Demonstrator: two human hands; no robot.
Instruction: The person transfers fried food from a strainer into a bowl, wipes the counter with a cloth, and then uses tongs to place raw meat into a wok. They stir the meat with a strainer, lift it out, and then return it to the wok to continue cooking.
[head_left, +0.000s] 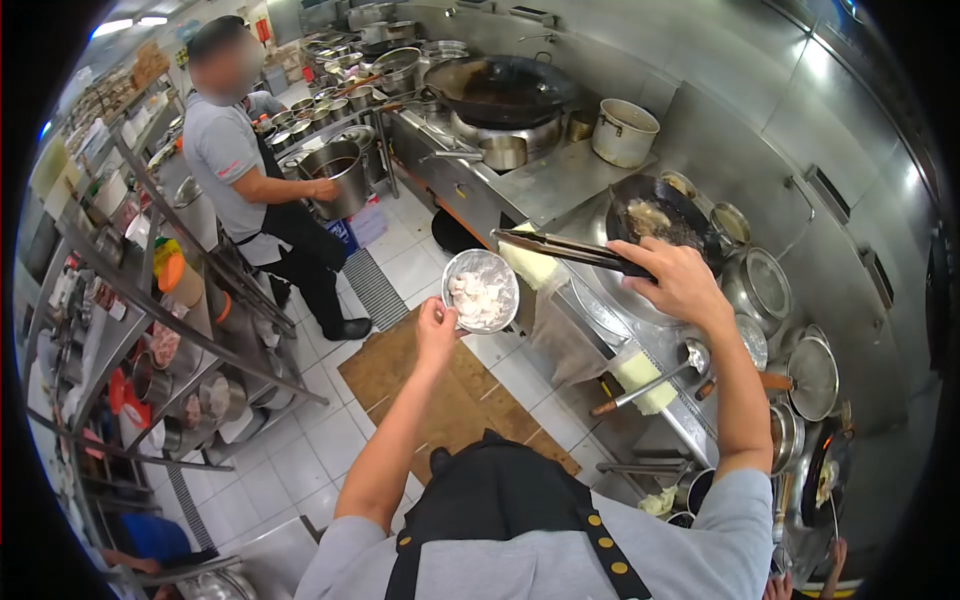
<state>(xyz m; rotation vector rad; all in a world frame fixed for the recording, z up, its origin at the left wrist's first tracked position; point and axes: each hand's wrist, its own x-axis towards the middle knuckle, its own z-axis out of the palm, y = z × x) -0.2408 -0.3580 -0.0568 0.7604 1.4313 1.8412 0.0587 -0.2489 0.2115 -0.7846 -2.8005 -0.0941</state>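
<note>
My left hand (436, 332) grips the rim of a metal bowl (508, 290) that holds pale, flour-coated pieces (476, 299). My right hand (680, 279) is wrapped round the end of black-handled metal tongs (570, 252); their tips point left, above and to the right of the bowl, with no food seen between them. Just beyond my right hand, a black wok (690, 215) stands on the stove with dark oil and browned food (648, 217) in it.
A co-worker (230, 150) stands at the upper left, holding a large steel pot (345, 183). A big wok (500, 88) and a tall pot (625, 133) sit farther along the stove. Metal shelves (170, 310) line the left. Ladles and strainers (813, 378) lie at the right.
</note>
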